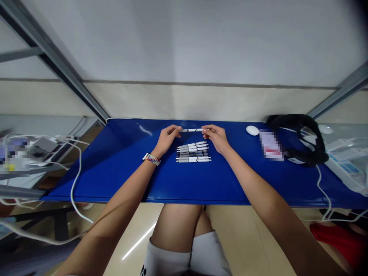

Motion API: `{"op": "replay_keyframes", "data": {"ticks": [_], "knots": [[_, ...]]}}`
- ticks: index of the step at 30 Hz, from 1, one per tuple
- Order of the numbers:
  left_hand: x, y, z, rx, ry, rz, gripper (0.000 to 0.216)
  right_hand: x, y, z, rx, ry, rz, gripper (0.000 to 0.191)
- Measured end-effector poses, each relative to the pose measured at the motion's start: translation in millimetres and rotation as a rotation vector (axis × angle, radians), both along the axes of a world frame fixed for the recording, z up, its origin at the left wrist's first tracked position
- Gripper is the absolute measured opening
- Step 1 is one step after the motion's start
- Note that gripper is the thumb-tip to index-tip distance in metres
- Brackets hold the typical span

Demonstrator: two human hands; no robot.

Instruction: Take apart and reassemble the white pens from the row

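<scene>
Left hand [169, 138] and right hand [217, 138] are grasping a ballpoint pen [192, 130] by its ends beyond the pen row [195, 159], apparently an alignment step; lowering would be requiring a level grip

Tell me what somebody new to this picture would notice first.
Probably the vivid blue tabletop across the middle, where the left hand and right hand hold a white pen level between them. Just nearer the wearer, more pens lie side by side in a small group. Off to the right, a bulky black looped strap stands out against the blue.
</scene>
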State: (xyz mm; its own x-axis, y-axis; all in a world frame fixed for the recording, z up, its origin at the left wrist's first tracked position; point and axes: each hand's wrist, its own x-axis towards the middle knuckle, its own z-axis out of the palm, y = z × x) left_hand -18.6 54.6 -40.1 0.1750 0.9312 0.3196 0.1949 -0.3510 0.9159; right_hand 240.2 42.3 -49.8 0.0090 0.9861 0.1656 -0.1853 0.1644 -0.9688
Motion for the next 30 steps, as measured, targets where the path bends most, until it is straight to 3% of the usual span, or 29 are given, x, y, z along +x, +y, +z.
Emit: {"op": "replay_keyframes", "data": {"ticks": [4,8,13,19,25,30], "knots": [[-1.0,0.3,-0.3,0.022,0.006,-0.007,0.033,0.1,0.7,-0.3,-0.017,0.014,-0.013,0.032],[-1.6,1.7,-1.4,0.011,0.060,0.025,0.053,0.6,0.6,-0.5,-0.013,0.011,0.010,0.033],[-0.9,2.6,-3.5,0.001,-0.034,0.011,0.032,1.2,0.6,-0.8,-0.021,0.004,0.006,0.034],[-2.8,6.7,-8.6,-0.018,-0.048,0.020,0.029,0.6,0.0,0.5,-0.027,0.023,0.000,0.034],[-5.8,6.7,-6.5,0.013,0.019,0.074,0.050,0.3,-1.2,2.8,-0.035,0.031,0.015,0.037],[-5.6,7.9,-8.0,-0.044,-0.065,0.069,0.037,1.7,-0.4,3.1,-0.055,0.057,0.024,0.035]]}}
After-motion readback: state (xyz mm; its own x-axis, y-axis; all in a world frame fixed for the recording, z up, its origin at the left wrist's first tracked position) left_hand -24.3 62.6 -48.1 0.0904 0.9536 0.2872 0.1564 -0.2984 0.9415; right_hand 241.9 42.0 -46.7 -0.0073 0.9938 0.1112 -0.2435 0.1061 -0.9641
